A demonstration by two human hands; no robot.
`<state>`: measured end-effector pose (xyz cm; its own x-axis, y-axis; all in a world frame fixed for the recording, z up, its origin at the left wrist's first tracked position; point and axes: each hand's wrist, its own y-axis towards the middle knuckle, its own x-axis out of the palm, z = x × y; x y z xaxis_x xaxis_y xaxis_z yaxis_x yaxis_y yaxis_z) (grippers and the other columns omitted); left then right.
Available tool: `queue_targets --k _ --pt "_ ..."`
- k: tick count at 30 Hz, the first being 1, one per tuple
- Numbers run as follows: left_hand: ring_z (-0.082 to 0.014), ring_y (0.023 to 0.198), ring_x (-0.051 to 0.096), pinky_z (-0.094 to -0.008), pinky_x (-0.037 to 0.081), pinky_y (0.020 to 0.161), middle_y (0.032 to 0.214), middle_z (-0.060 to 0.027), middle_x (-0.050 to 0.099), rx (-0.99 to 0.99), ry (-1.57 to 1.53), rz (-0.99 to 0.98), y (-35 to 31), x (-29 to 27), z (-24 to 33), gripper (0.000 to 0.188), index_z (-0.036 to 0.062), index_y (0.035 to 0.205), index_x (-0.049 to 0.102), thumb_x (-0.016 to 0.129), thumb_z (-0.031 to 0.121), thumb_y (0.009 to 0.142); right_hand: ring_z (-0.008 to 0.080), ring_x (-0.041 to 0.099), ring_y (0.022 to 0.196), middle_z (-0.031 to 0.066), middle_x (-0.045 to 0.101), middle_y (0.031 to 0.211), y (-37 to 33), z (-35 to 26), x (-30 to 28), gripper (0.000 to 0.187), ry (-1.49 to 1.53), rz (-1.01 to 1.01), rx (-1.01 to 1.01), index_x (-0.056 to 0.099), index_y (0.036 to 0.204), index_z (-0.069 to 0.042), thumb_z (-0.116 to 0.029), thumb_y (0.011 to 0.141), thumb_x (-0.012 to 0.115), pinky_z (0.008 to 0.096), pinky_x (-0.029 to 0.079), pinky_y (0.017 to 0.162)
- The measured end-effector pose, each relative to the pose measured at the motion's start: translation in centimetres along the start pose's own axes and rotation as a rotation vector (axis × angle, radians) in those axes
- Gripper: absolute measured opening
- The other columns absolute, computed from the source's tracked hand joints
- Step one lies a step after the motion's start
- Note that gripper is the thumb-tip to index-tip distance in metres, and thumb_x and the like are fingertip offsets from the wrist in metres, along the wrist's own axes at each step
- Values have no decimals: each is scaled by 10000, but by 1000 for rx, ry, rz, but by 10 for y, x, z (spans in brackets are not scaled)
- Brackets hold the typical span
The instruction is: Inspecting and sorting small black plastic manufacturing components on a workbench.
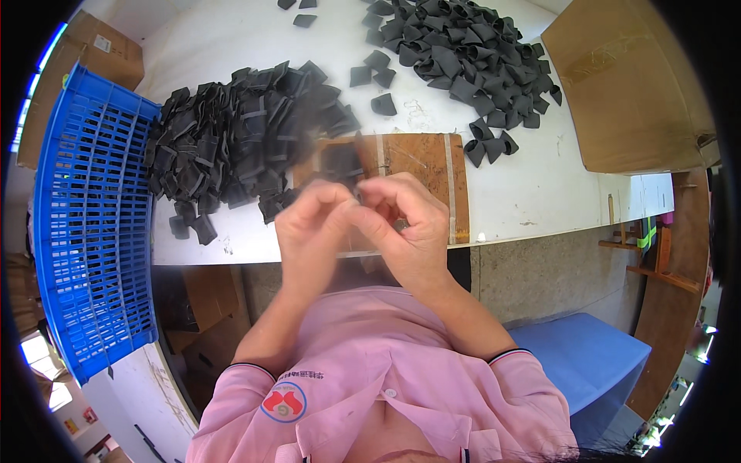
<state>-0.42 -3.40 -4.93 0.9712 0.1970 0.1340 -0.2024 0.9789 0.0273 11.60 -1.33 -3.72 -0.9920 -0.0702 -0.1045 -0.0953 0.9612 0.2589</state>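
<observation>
Handwork over a brown wooden board with pale strips (417, 163), at the near edge of a white desk (540, 204)

Held the bare left hand (309, 220) and the bare right hand (414, 222) together above the near part of the board. Judged the step in hand as fine fingertip work, probably on one small dark piece; could not tell folding from turning. Judged the next move to call for a steady two-handed pinch before freeing either hand.

Drew thumbs and index fingers narrow, tips almost meeting. Made out only a small dark sliver (356, 190) at the meeting point; could not tell, through blur, a full closure from a hold around something.

Had just beyond the fingertips, on the board's left half, a flat dark-grey square piece (340, 160). Had toward the desk's left edge a deep pile of flat dark-grey pieces (193, 147), beside a blue slatted plastic basket (100, 216). Had toward the far edge, right of centre, a heap of curled dark-grey pieces (463, 69), left of a large brown cardboard box (633, 92).
</observation>
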Motion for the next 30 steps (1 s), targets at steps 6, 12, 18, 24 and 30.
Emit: queue_targets --k 6,12,18,24,30 --pt "-24 441 405 -147 317 401 636 -14 540 599 612 338 -5 15 -17 40 6 860 520 537 -11 828 218 540 557 80 519 694 -2 5 5 137 -376 86 -344 581 795 -18 18 672 629 299 435 477" --pt "-31 372 320 -179 244 354 677 -46 544 -259 -691 49 1 3 13 133 -8 929 524 523 -43 801 155 507 506 34 502 655 -1 4 6 44 -212 158 -83 567 753 -13 -3 723 597 272 422 480" --pt "-139 673 586 -223 477 591 843 -94 604 78 51 141 -8 10 22 168 0 909 563 554 -44 747 35 366 486 -32 444 613 15 -5 -14 150 958 -231 626 545 721 -19 -129 821 567 174 292 447" --pt "-54 303 322 -190 239 304 830 -149 584 -506 -1325 -395 32 -1 51 246 -45 1053 475 387 -1 827 22 334 512 -47 421 612 57 -46 -28 266 585 -422 423 517 699 -53 -256 869 529 167 274 441" --pt "-39 331 289 -178 238 328 751 -51 567 -530 -963 -168 35 -4 38 210 -11 1054 502 459 39 855 35 350 540 -34 432 658 69 -1 -22 227 600 -586 403 496 739 -54 -222 892 497 166 287 464"
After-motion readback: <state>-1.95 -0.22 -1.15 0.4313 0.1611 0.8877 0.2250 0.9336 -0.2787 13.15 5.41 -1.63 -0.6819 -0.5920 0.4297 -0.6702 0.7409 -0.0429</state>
